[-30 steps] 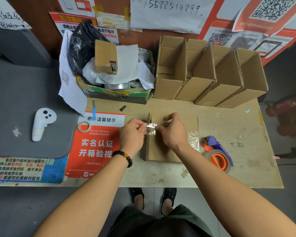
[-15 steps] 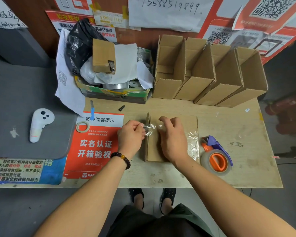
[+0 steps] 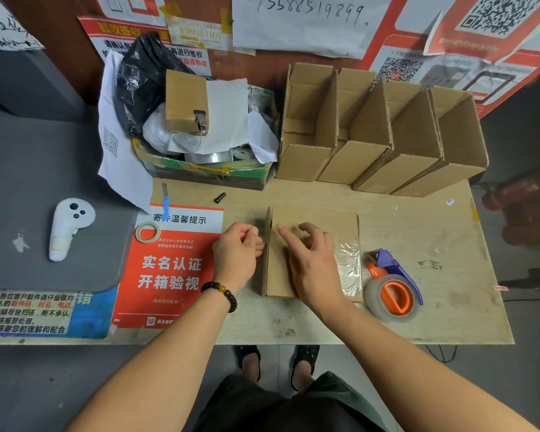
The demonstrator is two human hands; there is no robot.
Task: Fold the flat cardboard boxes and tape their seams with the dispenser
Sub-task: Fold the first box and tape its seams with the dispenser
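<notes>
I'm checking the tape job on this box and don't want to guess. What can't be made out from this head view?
- Tape at the seam of the cardboard box: motion blur, and the right hand covers the middle.
- What the left hand pinches, if anything: curled fingers hide it.
- Dispenser blade: too small to see.
- Bottoms of the folded boxes: hidden by their walls.

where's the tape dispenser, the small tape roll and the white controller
tape dispenser (image 3: 394, 293): head view, orange hub.
small tape roll (image 3: 147, 232): head view, ring's rim.
white controller (image 3: 69, 224): head view, upper body.
</notes>
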